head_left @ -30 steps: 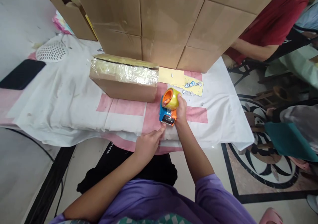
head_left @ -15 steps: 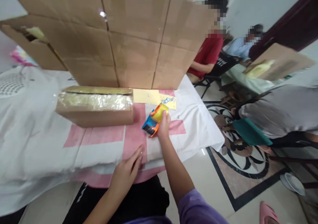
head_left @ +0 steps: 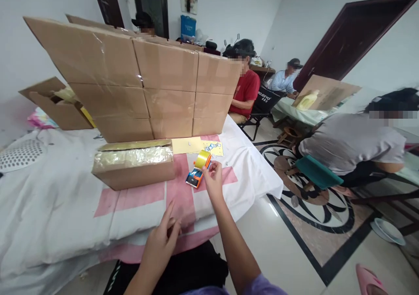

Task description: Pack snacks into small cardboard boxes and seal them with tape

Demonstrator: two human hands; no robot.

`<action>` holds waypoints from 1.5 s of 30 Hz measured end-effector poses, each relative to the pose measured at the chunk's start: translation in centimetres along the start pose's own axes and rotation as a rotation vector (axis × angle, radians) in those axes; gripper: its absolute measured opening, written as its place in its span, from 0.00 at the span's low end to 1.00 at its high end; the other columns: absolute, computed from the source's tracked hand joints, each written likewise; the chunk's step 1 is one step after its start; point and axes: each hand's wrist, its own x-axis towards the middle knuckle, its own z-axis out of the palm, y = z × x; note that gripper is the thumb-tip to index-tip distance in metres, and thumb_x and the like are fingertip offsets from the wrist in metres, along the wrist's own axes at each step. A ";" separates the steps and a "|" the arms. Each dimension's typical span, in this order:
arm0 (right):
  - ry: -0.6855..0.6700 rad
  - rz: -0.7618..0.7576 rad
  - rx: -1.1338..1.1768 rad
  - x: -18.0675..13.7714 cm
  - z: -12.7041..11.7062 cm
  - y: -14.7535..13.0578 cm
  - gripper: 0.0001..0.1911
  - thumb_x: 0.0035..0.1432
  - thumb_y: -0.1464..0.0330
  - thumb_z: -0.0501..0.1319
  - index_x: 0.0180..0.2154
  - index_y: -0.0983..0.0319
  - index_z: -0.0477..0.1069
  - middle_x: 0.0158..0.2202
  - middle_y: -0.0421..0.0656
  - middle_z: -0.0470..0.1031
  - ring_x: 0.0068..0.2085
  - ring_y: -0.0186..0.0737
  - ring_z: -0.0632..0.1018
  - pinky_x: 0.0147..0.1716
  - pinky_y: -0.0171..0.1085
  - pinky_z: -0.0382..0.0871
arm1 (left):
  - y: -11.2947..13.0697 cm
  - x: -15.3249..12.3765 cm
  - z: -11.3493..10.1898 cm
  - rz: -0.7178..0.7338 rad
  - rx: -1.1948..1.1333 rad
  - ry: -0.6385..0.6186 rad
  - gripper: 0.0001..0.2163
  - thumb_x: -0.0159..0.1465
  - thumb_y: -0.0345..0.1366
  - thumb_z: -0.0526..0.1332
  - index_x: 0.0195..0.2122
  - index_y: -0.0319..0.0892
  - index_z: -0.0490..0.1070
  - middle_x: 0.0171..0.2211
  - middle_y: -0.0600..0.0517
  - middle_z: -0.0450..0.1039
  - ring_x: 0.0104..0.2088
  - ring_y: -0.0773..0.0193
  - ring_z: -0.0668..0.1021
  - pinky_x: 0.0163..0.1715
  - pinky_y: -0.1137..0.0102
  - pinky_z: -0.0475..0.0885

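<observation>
A tape dispenser point(head_left: 194, 178), blue and orange with a roll of yellowish tape, rests on the cloth-covered table. Right beside it is my right hand point(head_left: 214, 183), its fingers loosely bent and apart; the thumb tip is at the dispenser's edge, and whether it touches cannot be made out. My left hand point(head_left: 161, 238) hovers by the table's near edge, empty, index finger stretched out and the others partly curled. To the left of the dispenser lies a closed cardboard box point(head_left: 131, 173) with shiny tape along its top.
Behind the box stands a tall cardboard panel point(head_left: 170, 98). Yellow printed sheets point(head_left: 186, 145) lie at its foot. An open carton point(head_left: 55, 107) is at the left. A person in red point(head_left: 247, 90) sits beyond the panel, and one in grey point(head_left: 353, 142) at the right.
The dispenser, gripped in my right hand before, now stands on the table with my fingers loosened from it. My left index finger has stretched out. The camera view has tilted up.
</observation>
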 end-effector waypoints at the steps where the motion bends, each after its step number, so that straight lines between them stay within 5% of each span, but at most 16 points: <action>1: -0.118 0.003 0.006 -1.2 -0.3 -0.9 0.18 0.57 0.55 0.65 0.44 0.58 0.68 0.38 0.42 0.72 0.41 0.42 0.75 0.46 0.41 0.70 | 0.2 -0.1 -0.4 -0.001 -0.019 0.014 0.30 0.70 0.51 0.51 0.70 0.43 0.55 0.23 0.57 0.73 0.27 0.59 0.79 0.34 0.67 0.75; 5: -0.698 0.163 0.070 -5.5 -0.7 -4.1 0.21 0.54 0.54 0.69 0.43 0.59 0.71 0.37 0.41 0.75 0.40 0.42 0.78 0.42 0.41 0.72 | 0.8 -0.1 -1.8 0.031 -0.042 0.029 0.32 0.69 0.51 0.52 0.70 0.41 0.54 0.23 0.59 0.72 0.25 0.61 0.77 0.32 0.69 0.73; 8: -0.893 0.224 0.088 -7.2 -0.7 -5.5 0.25 0.55 0.57 0.70 0.51 0.58 0.68 0.35 0.39 0.76 0.38 0.41 0.79 0.40 0.40 0.72 | 1.3 -0.3 -2.3 0.061 -0.018 0.001 0.32 0.69 0.50 0.53 0.70 0.40 0.54 0.23 0.59 0.73 0.24 0.62 0.77 0.30 0.70 0.72; 12: -0.869 0.033 0.052 -7.7 -1.8 -6.7 0.28 0.55 0.61 0.71 0.55 0.57 0.68 0.39 0.40 0.77 0.43 0.42 0.79 0.44 0.40 0.71 | 2.0 -1.0 -2.3 0.076 -0.020 0.017 0.32 0.69 0.52 0.53 0.69 0.39 0.56 0.22 0.58 0.73 0.24 0.61 0.76 0.28 0.70 0.71; 19: -1.076 -0.119 0.062 -7.9 -4.3 -7.6 0.30 0.54 0.61 0.73 0.57 0.55 0.70 0.43 0.41 0.77 0.46 0.42 0.78 0.45 0.37 0.70 | 2.1 -1.4 -2.2 0.083 -0.034 -0.055 0.36 0.68 0.53 0.54 0.71 0.37 0.52 0.25 0.55 0.77 0.28 0.59 0.79 0.32 0.68 0.73; 26: -0.859 -0.319 -0.051 -8.2 -2.8 -8.2 0.17 0.62 0.74 0.60 0.53 0.59 0.72 0.36 0.39 0.77 0.38 0.36 0.77 0.40 0.34 0.68 | 2.5 -2.6 -2.4 0.102 -0.066 0.048 0.36 0.68 0.49 0.55 0.72 0.35 0.50 0.22 0.58 0.73 0.25 0.65 0.74 0.32 0.71 0.69; 34: -0.922 -0.308 0.034 -8.2 0.0 -8.8 0.17 0.65 0.75 0.55 0.54 0.60 0.69 0.32 0.37 0.75 0.33 0.34 0.76 0.35 0.33 0.67 | 1.7 -2.5 -4.6 0.025 -0.128 0.091 0.34 0.67 0.48 0.57 0.71 0.37 0.53 0.19 0.61 0.69 0.23 0.66 0.71 0.31 0.72 0.67; 40: -1.002 -0.311 -0.002 -6.1 1.9 -8.8 0.16 0.66 0.72 0.56 0.55 0.59 0.67 0.37 0.40 0.80 0.34 0.34 0.77 0.35 0.33 0.67 | 1.1 -0.6 -7.2 -0.016 -0.070 0.115 0.19 0.66 0.49 0.58 0.49 0.40 0.76 0.19 0.59 0.69 0.23 0.66 0.72 0.29 0.72 0.66; 45: -0.980 -0.267 -0.056 -5.0 3.5 -8.4 0.20 0.62 0.67 0.64 0.55 0.58 0.67 0.45 0.43 0.82 0.38 0.35 0.78 0.38 0.35 0.66 | 1.6 1.5 -8.4 -0.018 -0.044 0.188 0.15 0.67 0.48 0.58 0.35 0.42 0.76 0.18 0.58 0.68 0.21 0.68 0.70 0.26 0.74 0.63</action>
